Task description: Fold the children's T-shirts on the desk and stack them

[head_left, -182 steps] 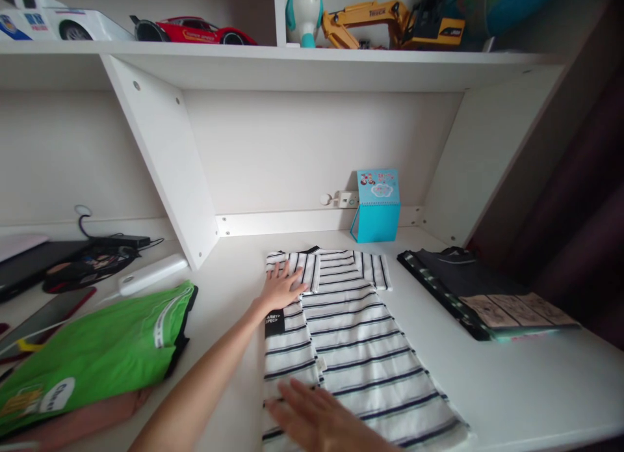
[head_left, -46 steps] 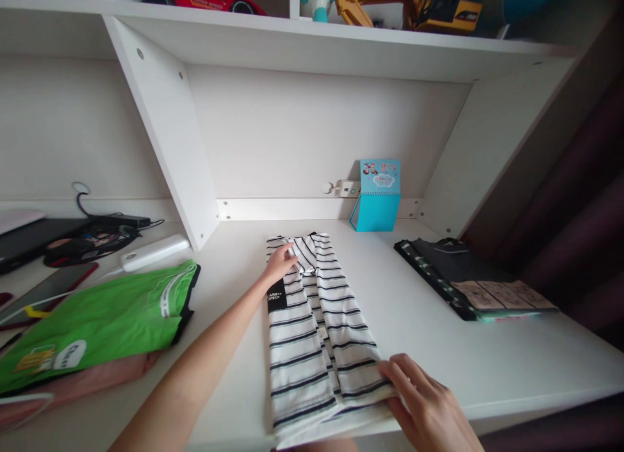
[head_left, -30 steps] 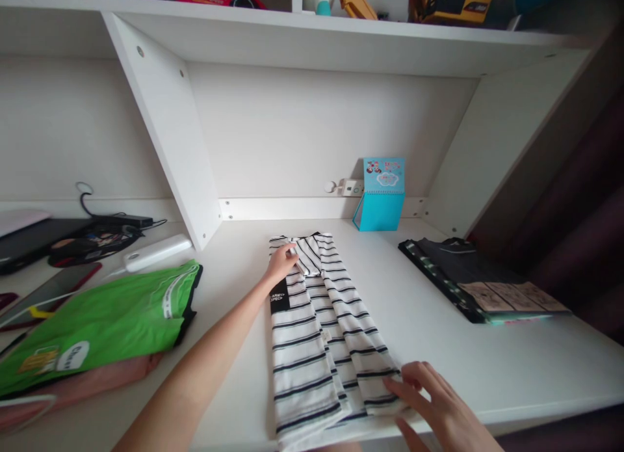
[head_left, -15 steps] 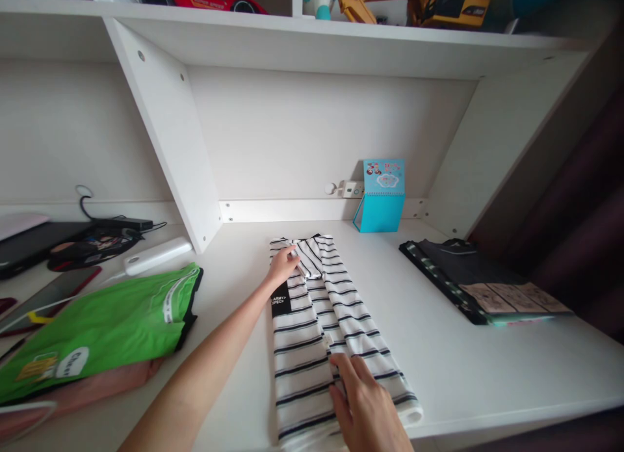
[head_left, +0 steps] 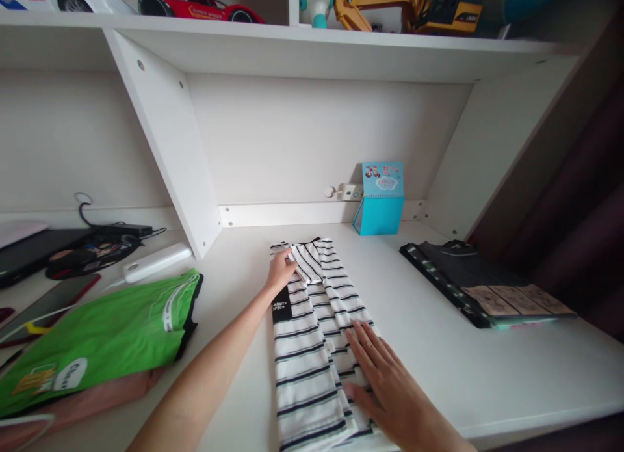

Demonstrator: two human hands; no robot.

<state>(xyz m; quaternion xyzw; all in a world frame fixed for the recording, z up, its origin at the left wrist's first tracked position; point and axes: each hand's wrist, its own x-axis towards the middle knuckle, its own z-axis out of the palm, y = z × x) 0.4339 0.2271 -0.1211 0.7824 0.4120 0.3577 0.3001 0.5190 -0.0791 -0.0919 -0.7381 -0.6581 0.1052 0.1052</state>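
A white shirt with dark stripes [head_left: 312, 335] lies on the white desk [head_left: 429, 348], folded lengthwise into a narrow strip. My left hand [head_left: 281, 270] rests on its upper left corner near the collar, fingers curled onto the fabric. My right hand [head_left: 385, 380] lies flat on the lower right part of the shirt, fingers stretched out and spread. A black label [head_left: 281, 305] shows on the shirt just below my left hand.
A folded green garment [head_left: 97, 338] lies at the left over something pink. A folded dark garment [head_left: 478, 286] lies at the right. A blue box [head_left: 381, 198] stands at the back wall. Cables and flat devices [head_left: 73, 250] sit far left. Toy vehicles [head_left: 400, 10] stand on the shelf above.
The shirt's right side was folded over, making it narrower. My right hand moved from the bottom right edge up onto the shirt and now lies flat. My left hand stayed near the collar.
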